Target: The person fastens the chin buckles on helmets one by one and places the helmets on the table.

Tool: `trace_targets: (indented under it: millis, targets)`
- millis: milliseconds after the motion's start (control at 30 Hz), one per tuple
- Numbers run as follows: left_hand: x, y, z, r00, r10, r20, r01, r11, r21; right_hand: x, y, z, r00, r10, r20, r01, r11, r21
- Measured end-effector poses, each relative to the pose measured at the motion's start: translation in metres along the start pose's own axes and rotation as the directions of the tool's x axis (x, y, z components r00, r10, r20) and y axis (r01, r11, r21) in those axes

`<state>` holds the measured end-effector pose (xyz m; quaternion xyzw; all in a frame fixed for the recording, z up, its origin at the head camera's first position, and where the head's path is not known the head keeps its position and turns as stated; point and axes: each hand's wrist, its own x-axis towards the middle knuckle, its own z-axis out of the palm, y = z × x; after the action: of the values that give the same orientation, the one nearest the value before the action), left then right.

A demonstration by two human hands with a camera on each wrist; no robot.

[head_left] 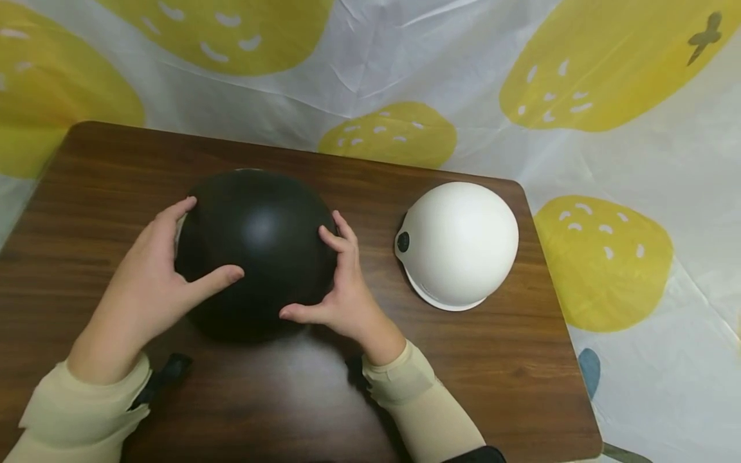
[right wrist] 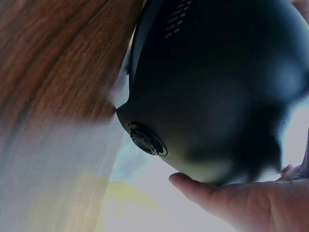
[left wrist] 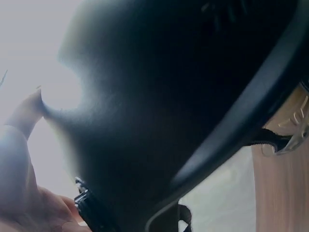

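Both my hands hold a glossy black helmet (head_left: 260,238) over the left half of the table. My left hand (head_left: 147,283) grips its left side, thumb across the front and fingers round the shell. On the right side, my right hand (head_left: 347,289) spreads its fingers and thumb against the shell. In the left wrist view the helmet's rim (left wrist: 241,121) shows, with a dark strap and a clear buckle (left wrist: 289,140) beside it. A round black fitting (right wrist: 147,139) sits on the shell in the right wrist view, where bare wood lies beyond the rim.
A white helmet (head_left: 463,244) with a short brim and a black round fitting rests on the right of the brown wooden table (head_left: 492,379). Behind the table hangs a white cloth (head_left: 405,38) with yellow fruit prints.
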<state>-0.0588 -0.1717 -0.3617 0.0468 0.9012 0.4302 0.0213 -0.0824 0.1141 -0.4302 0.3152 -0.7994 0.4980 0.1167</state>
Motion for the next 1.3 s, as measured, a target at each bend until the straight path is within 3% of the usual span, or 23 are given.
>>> trace_targets:
  millis: [300, 533, 700, 867, 1000, 1033, 1067, 1133, 1233, 1267, 1300]
  targets:
    - [-0.008, 0.01, 0.001, 0.993, 0.042, -0.108, -0.041, 0.999, 0.018, 0.001, -0.003, 0.002, 0.999, 0.04, 0.01, -0.041, 0.995, 0.086]
    - [-0.015, 0.019, 0.007, 0.983, 0.057, -0.177, -0.049, 0.998, 0.047, 0.003, -0.011, -0.005, 0.999, 0.026, 0.034, -0.027, 0.999, 0.044]
    - [-0.018, 0.025, 0.014, 0.978, 0.082, -0.194, -0.07, 0.995, 0.064, 0.002, -0.02, -0.008, 0.999, 0.026, 0.023, -0.026, 1.0, 0.001]
    - [-0.014, 0.018, 0.011, 0.988, 0.046, -0.148, -0.064, 0.99, -0.122, 0.0, -0.023, -0.005, 1.0, 0.01, 0.016, -0.008, 0.997, -0.083]
    - [-0.007, 0.006, 0.003, 0.997, -0.02, -0.078, -0.003, 0.957, -0.289, 0.001, -0.023, -0.003, 1.0, -0.004, 0.009, 0.005, 0.995, -0.096]
    - [-0.005, 0.002, 0.001, 0.998, -0.029, -0.06, 0.006, 0.935, -0.355, 0.001, -0.023, -0.002, 1.0, -0.006, 0.009, 0.007, 0.996, -0.088]
    - [-0.003, -0.003, -0.001, 0.999, -0.03, -0.037, 0.01, 0.895, -0.447, 0.001, -0.023, -0.002, 1.0, -0.006, 0.009, 0.006, 0.997, -0.082]
    - [0.001, -0.013, -0.004, 1.0, -0.01, 0.0, 0.007, 0.773, -0.634, 0.002, -0.022, -0.001, 1.0, -0.013, 0.005, 0.013, 0.997, -0.074]
    - [0.008, -0.028, -0.007, 0.996, 0.046, 0.075, 0.037, 0.556, -0.83, 0.003, -0.021, -0.001, 0.999, -0.037, -0.002, 0.037, 0.996, -0.077]
    - [0.01, -0.032, -0.007, 0.991, 0.066, 0.113, 0.064, 0.51, -0.858, 0.003, -0.02, -0.001, 0.999, -0.044, -0.001, 0.043, 0.996, -0.077]
    - [0.012, -0.035, -0.007, 0.985, 0.088, 0.15, 0.088, 0.489, -0.868, 0.003, -0.02, -0.001, 0.999, -0.05, -0.001, 0.05, 0.996, -0.076]
